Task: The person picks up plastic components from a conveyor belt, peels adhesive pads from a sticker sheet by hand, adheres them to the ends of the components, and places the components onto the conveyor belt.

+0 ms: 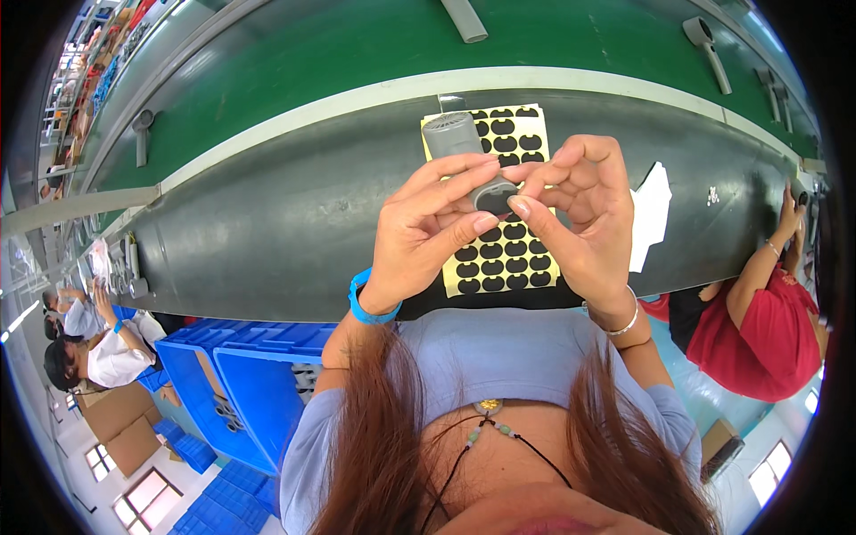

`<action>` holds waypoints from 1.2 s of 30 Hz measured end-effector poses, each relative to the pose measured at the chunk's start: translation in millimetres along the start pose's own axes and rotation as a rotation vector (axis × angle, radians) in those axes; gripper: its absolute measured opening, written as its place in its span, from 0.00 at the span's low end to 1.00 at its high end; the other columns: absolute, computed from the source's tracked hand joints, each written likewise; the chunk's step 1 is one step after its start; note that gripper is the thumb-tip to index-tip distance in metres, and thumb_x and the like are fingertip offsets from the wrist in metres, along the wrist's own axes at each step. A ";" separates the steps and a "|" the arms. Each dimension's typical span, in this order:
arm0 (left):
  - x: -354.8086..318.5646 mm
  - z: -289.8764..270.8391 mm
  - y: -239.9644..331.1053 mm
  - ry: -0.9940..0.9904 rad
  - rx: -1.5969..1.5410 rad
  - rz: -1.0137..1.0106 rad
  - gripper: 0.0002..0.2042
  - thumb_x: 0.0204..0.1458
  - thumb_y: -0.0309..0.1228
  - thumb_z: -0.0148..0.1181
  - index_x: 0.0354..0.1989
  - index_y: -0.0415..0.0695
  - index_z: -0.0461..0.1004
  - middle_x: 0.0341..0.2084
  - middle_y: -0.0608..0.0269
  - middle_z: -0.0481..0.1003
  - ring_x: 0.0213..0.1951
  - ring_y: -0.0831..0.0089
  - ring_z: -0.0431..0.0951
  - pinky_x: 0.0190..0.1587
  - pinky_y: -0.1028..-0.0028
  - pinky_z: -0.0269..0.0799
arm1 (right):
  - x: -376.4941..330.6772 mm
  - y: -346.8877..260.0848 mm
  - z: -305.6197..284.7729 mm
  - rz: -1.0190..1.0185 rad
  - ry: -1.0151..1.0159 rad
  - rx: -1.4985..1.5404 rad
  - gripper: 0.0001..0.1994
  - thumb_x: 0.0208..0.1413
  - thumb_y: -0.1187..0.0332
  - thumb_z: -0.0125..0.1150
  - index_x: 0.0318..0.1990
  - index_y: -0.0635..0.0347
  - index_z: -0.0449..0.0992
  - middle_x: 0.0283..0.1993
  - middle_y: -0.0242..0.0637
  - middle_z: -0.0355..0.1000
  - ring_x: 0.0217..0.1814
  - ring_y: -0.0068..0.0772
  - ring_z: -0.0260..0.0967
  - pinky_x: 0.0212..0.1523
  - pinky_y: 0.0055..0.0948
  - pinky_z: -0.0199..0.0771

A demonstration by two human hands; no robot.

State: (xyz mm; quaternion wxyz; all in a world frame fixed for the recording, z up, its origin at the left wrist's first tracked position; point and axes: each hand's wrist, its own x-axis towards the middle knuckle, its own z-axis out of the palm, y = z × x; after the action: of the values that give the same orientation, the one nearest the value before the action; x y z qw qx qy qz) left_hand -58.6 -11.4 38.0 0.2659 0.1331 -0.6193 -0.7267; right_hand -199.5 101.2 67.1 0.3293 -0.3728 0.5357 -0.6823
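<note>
My left hand (419,223) is closed round the end of a grey hair-dryer-shaped device (452,135), whose round vented head points away to the far left. The device's dark oval end face (496,198) is turned toward me between both hands. At that face's right rim, my right hand (580,209) pinches with thumb and forefinger, its other fingers curled. Whether a loose sticker is in that pinch I cannot make out. Beneath my hands lies a yellow-backed sheet (465,283) with rows of black notched oval stickers (516,265), partly covered by the hands.
A dark work surface (267,223) runs along a green conveyor belt (312,62) bearing more grey devices (704,45). White paper (652,214) lies right of the sheet. Blue crates (259,383) with grey parts stand lower left. Co-workers (767,330) sit at both sides.
</note>
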 end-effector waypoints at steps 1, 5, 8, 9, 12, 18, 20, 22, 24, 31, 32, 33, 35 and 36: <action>1.0 0.5 0.6 -0.002 0.000 -0.001 0.20 0.51 0.16 0.59 0.54 0.36 0.71 0.55 0.52 0.66 0.38 0.77 0.76 0.40 0.80 0.77 | 0.8 -0.3 -0.2 0.002 0.002 -0.004 0.20 0.50 0.84 0.60 0.46 0.62 0.58 0.35 0.37 0.70 0.48 0.31 0.72 0.44 0.26 0.76; 2.4 2.4 3.7 -0.002 -0.011 -0.012 0.19 0.51 0.16 0.58 0.53 0.35 0.71 0.56 0.51 0.65 0.46 0.68 0.76 0.46 0.74 0.78 | 1.5 -1.9 -0.2 0.008 0.003 -0.034 0.20 0.50 0.84 0.59 0.46 0.62 0.58 0.35 0.37 0.70 0.47 0.31 0.72 0.43 0.26 0.76; 1.7 4.5 4.4 0.002 -0.024 -0.006 0.18 0.52 0.15 0.56 0.53 0.34 0.71 0.56 0.50 0.64 0.49 0.65 0.76 0.48 0.71 0.78 | 1.1 -2.7 0.8 0.011 0.011 -0.035 0.19 0.50 0.85 0.59 0.46 0.62 0.58 0.35 0.37 0.70 0.47 0.30 0.72 0.43 0.25 0.76; 1.3 5.5 4.3 0.007 -0.030 0.000 0.17 0.52 0.15 0.56 0.52 0.33 0.71 0.55 0.50 0.64 0.49 0.64 0.75 0.49 0.70 0.78 | 0.7 -1.9 0.7 -0.002 0.004 -0.045 0.19 0.50 0.85 0.58 0.46 0.62 0.58 0.35 0.37 0.70 0.47 0.30 0.72 0.43 0.25 0.76; 0.3 9.0 4.2 0.028 -0.059 -0.002 0.16 0.53 0.15 0.55 0.52 0.33 0.71 0.55 0.50 0.65 0.49 0.63 0.75 0.49 0.70 0.78 | -0.6 -3.1 1.2 -0.017 0.001 -0.082 0.19 0.50 0.85 0.58 0.46 0.62 0.58 0.35 0.37 0.70 0.47 0.29 0.72 0.43 0.25 0.76; -2.2 12.1 6.7 0.058 -0.041 -0.014 0.15 0.53 0.15 0.55 0.50 0.32 0.71 0.54 0.50 0.65 0.48 0.64 0.76 0.48 0.70 0.79 | -4.0 -4.2 3.5 -0.020 0.010 -0.135 0.19 0.50 0.85 0.57 0.47 0.61 0.58 0.34 0.36 0.69 0.47 0.29 0.72 0.42 0.24 0.76; -1.5 14.5 5.2 0.068 -0.049 -0.001 0.15 0.53 0.15 0.55 0.50 0.32 0.72 0.54 0.51 0.65 0.48 0.64 0.76 0.47 0.71 0.79 | -4.6 -4.8 3.9 -0.020 0.013 -0.143 0.19 0.51 0.84 0.57 0.47 0.61 0.58 0.34 0.36 0.69 0.47 0.29 0.72 0.42 0.24 0.75; -0.4 15.8 3.8 0.078 -0.056 0.012 0.15 0.53 0.15 0.55 0.50 0.32 0.72 0.53 0.51 0.65 0.47 0.65 0.76 0.47 0.71 0.80 | -5.0 -5.5 3.3 0.014 0.030 -0.163 0.19 0.52 0.84 0.57 0.48 0.62 0.57 0.35 0.36 0.69 0.47 0.29 0.72 0.41 0.23 0.75; 1.8 16.6 2.8 0.077 -0.066 -0.003 0.14 0.53 0.15 0.55 0.49 0.33 0.72 0.53 0.52 0.66 0.47 0.66 0.76 0.46 0.72 0.80 | -3.2 -5.7 2.5 0.004 0.031 -0.178 0.19 0.52 0.83 0.56 0.48 0.62 0.57 0.35 0.36 0.69 0.47 0.28 0.72 0.41 0.23 0.75; -0.8 11.0 0.8 0.102 -0.006 0.039 0.15 0.52 0.17 0.57 0.49 0.38 0.74 0.50 0.54 0.69 0.41 0.73 0.78 0.39 0.80 0.78 | 1.6 -12.6 13.1 0.032 0.075 -0.243 0.20 0.51 0.84 0.56 0.49 0.61 0.57 0.36 0.36 0.69 0.46 0.26 0.71 0.43 0.23 0.74; -0.6 11.0 4.4 0.075 -0.006 0.009 0.15 0.52 0.16 0.56 0.50 0.37 0.73 0.51 0.52 0.68 0.44 0.71 0.77 0.42 0.76 0.78 | -0.1 -12.1 12.4 0.014 0.076 -0.277 0.21 0.50 0.84 0.56 0.50 0.61 0.57 0.38 0.36 0.68 0.45 0.26 0.71 0.43 0.23 0.73; 1.8 12.8 6.5 0.048 -0.005 -0.017 0.16 0.52 0.16 0.55 0.51 0.36 0.73 0.52 0.51 0.67 0.47 0.68 0.75 0.45 0.72 0.79 | -1.3 -12.1 11.3 0.024 0.117 -0.323 0.21 0.50 0.84 0.56 0.50 0.61 0.57 0.40 0.35 0.67 0.44 0.26 0.71 0.44 0.23 0.72; -0.8 11.9 4.6 0.046 0.057 -0.022 0.15 0.52 0.18 0.57 0.50 0.37 0.74 0.51 0.53 0.68 0.47 0.70 0.75 0.44 0.75 0.78 | -3.4 -5.0 11.5 0.016 0.118 -0.302 0.21 0.49 0.84 0.55 0.50 0.60 0.58 0.39 0.33 0.65 0.45 0.26 0.70 0.45 0.22 0.69; -1.9 14.6 -0.3 0.072 0.044 0.031 0.15 0.52 0.18 0.57 0.50 0.38 0.74 0.50 0.54 0.68 0.45 0.72 0.76 0.43 0.76 0.78 | -3.2 -2.3 9.5 0.001 0.103 -0.311 0.19 0.49 0.84 0.56 0.48 0.63 0.59 0.39 0.36 0.65 0.40 0.24 0.70 0.44 0.26 0.73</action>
State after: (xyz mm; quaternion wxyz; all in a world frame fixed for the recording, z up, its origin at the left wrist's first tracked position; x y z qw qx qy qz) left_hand -64.8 1.8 40.3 0.2962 0.1551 -0.6273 -0.7034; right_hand -189.8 99.9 70.3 0.2402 -0.3837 0.6511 -0.6092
